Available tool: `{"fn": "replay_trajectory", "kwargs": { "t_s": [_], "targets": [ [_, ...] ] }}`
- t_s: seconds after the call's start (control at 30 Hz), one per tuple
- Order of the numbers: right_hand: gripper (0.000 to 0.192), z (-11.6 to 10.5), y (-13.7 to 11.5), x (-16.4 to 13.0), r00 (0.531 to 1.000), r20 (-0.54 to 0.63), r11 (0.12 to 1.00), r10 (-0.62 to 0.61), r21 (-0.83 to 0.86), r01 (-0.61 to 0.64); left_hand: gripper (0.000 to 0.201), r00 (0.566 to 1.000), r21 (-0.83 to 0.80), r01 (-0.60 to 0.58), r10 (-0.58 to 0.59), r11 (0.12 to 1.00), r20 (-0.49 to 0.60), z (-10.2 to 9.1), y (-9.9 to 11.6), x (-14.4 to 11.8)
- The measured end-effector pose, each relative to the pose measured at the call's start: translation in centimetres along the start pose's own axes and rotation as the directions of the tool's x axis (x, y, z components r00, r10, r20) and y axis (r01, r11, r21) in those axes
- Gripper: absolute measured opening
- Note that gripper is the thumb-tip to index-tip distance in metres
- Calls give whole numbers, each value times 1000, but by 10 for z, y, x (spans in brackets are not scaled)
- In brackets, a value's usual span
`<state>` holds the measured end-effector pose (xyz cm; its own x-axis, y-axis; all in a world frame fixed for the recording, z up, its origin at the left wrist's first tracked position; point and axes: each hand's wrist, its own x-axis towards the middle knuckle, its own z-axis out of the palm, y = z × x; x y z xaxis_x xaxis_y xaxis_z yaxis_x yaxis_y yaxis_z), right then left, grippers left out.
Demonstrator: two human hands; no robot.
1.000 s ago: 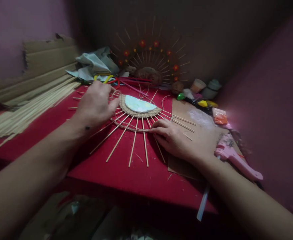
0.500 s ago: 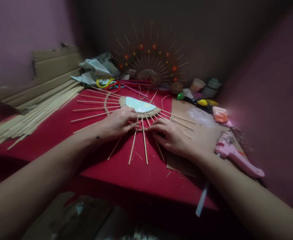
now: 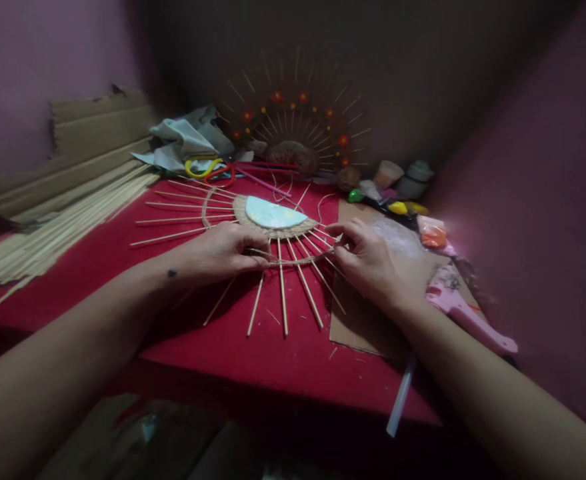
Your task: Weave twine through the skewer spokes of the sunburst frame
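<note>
A red-covered counter (image 3: 253, 347) sits in a dim corner with pinkish walls close on both sides, and the sunburst of sticks (image 3: 273, 230) lies flat near its middle — woven half-disc at the hub, spokes fanning toward the front edge. The left hand (image 3: 220, 252) presses down on the spokes with fingers together, while the right hand (image 3: 367, 257) pinches the thin weaving strand (image 3: 297, 260) at the spokes. Loose bamboo sticks (image 3: 57, 223) crowd the left edge, a pink glue gun (image 3: 465, 317) the right — bare cloth remains along the front edge.
</note>
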<state>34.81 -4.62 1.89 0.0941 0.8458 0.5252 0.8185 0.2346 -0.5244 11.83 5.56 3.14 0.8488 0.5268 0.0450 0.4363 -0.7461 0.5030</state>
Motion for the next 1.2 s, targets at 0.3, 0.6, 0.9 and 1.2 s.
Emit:
{"fn": "replay_trajectory", "kwargs": {
  "t_s": [0.3, 0.6, 0.9, 1.2],
  "targets": [
    [23, -8, 13, 10, 920, -134, 861, 367, 424, -282, 31, 998, -38, 20, -18, 999, 60, -3, 0, 1],
    [14, -12, 30, 13, 980, 98, 984, 172, -67, -166, 26, 995, -25, 14, -12, 1000, 98, -5, -1, 1],
    [25, -10, 30, 12, 954, 294, 984, 49, -180, 5, 23, 986, 4, -56, 55, 998, 156, -6, -3, 1],
    [25, -2, 26, 7, 969, 245, 950, -31, -295, 105, 23, 973, 5, -72, 69, 997, 221, -6, -4, 3]
  ]
}}
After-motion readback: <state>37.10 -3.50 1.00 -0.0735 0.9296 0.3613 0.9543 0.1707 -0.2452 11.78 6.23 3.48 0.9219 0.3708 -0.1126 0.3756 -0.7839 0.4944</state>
